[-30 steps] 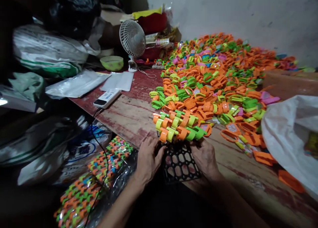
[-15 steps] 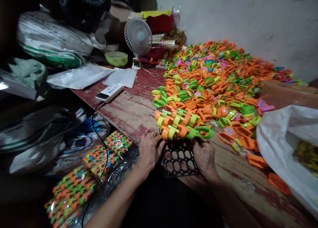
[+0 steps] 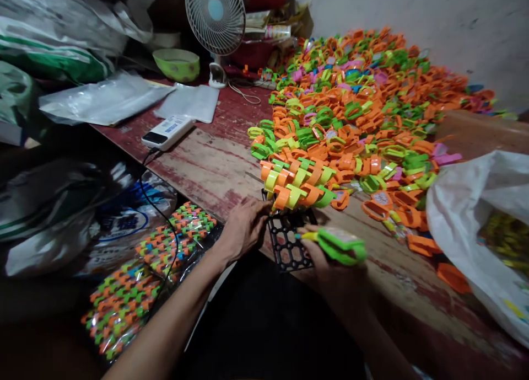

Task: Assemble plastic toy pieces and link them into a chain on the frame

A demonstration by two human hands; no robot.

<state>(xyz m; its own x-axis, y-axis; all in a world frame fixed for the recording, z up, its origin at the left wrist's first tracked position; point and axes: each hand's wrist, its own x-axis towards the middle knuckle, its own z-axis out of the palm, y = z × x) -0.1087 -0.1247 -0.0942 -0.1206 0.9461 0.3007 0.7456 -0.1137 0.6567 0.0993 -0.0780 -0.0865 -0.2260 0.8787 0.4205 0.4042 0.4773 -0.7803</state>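
A black plastic grid tray (image 3: 285,249) lies at the table's near edge. Its far cells carry rows of orange, yellow and green curved plastic bands (image 3: 301,194), while the near cells show bare. My left hand (image 3: 244,229) is closed on the tray's left edge beside these bands, fingertips partly hidden. Over the tray's right side, my right hand (image 3: 336,278) grips a green toy watch (image 3: 342,246) with a yellow piece at its left end; this hand is slightly blurred. Beyond the tray spreads a large heap of similar toy watches (image 3: 355,121), mostly orange and green.
A white sack (image 3: 467,187) stands at the right. On the table's left are a power bank (image 3: 168,133) with a black cable, clear plastic bags (image 3: 107,98), a green bowl (image 3: 177,65) and a fan (image 3: 215,16). Below left lie wrapped filled trays (image 3: 124,308).
My right hand has left the tray's right edge and lifted the green toy watch toward me. My left hand stays at the tray. The camera view has shifted down and closer.
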